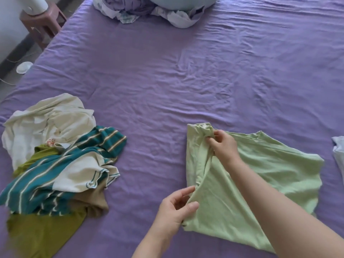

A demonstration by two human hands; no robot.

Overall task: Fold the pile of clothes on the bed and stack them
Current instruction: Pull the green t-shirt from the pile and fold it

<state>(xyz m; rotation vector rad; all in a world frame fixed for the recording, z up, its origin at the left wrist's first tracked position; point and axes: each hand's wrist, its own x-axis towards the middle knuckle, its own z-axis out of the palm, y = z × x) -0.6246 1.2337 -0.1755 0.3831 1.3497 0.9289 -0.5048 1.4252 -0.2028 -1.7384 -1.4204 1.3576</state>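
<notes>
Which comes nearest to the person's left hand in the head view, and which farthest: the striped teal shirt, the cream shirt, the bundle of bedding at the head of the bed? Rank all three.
Measured from the left hand:
1. Striped teal shirt, in the pile to the hand's left.
2. Cream shirt, behind the striped one, at the pile's far side.
3. Bundle of bedding, far off at the top of the bed.

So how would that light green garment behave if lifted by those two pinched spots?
Probably floppy: the light green garment sags in soft folds between the right hand and left hand. It looks thin and likely light, bunching easily under the fingers. It would likely drape and drag on the purple sheet rather than hold its shape.
</notes>
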